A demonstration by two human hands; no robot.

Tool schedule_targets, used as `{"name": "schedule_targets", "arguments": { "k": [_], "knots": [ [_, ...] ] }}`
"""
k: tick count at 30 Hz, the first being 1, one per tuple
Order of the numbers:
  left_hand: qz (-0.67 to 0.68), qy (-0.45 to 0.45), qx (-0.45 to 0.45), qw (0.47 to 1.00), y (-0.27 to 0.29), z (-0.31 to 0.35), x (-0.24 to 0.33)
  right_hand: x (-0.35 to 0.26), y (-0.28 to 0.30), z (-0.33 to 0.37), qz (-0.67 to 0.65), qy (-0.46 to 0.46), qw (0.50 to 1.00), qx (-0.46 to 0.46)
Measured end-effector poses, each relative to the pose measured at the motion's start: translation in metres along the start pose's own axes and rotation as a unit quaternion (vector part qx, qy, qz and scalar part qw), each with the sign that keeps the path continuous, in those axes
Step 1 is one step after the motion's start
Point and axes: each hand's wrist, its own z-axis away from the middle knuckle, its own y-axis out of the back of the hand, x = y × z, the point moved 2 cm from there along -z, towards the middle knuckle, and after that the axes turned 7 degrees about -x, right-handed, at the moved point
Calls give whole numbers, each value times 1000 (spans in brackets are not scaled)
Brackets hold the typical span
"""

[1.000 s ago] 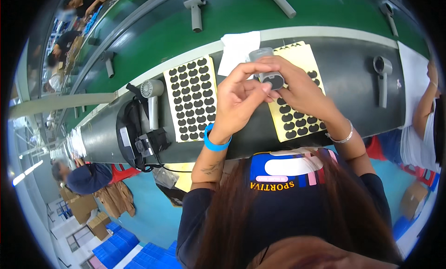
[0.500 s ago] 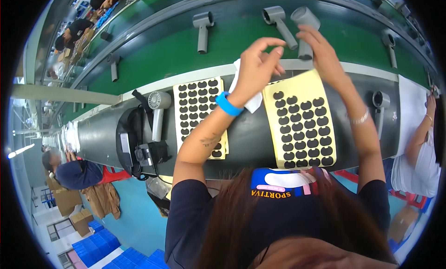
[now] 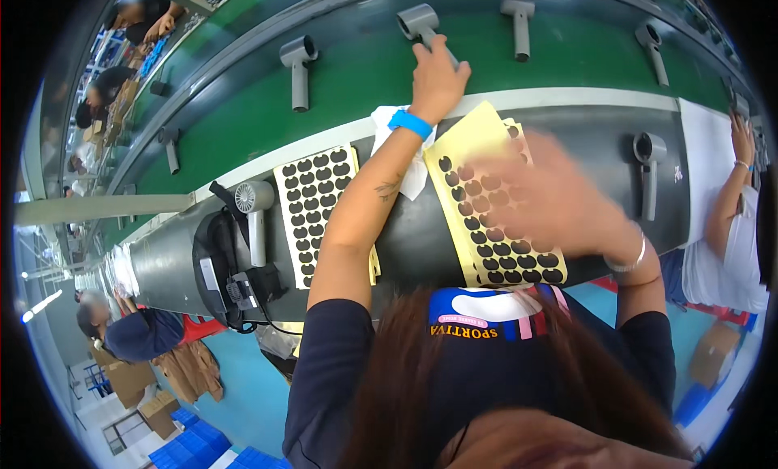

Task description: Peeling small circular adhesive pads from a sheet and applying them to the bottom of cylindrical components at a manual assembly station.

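On the green belt at the far side, my left hand [image 3: 438, 78] is closed round the handle of a grey handheld fan body [image 3: 418, 21], whose round open head points away. My right hand [image 3: 543, 197], smeared by motion, is over a yellow sheet of black stickers [image 3: 504, 262] on the dark bench. Its fingers and anything in them cannot be made out. Part of that sheet is hidden under the hand, and its pale backing [image 3: 474, 137] shows at the upper end. Another fan body [image 3: 521, 33] lies on the belt to the right of my left hand.
A second stack of sticker sheets [image 3: 312, 201] lies left of my left forearm, near a white cloth [image 3: 412, 177]. Further left are a fan with a grille [image 3: 256, 218] and a black bag [image 3: 215, 262]. One fan body [image 3: 648, 165] stands at right, near a co-worker's arm [image 3: 729, 209].
My left hand has reached out onto the belt and taken hold of a fan body. My right hand has left another fan body on the belt and come back over the sticker sheet.
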Motion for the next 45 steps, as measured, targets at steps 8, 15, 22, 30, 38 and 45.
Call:
{"name": "schedule_targets", "arguments": {
  "k": [8, 15, 22, 30, 38, 45],
  "knots": [
    [389, 67, 2, 919, 64, 15, 4, -6, -80, 59, -8, -250, 957, -145],
    [507, 41, -80, 857, 97, 124, 66, -12, -96, 74, -96, -305, 941, -110],
    [447, 35, -95, 888, 58, 176, 59, -1, -88, 70, -155, -329, 931, 9],
    [359, -5, -48, 932, 65, 174, 63, 31, -122, 29, -143, -419, 869, 221],
    [201, -44, -18, 978, 69, 171, 57, 32, -129, 22, -116, -469, 847, 222],
    [265, -60, -6, 962, 73, 161, 65, 38, -132, 28, -230, -445, 817, 286]
  ]
}}
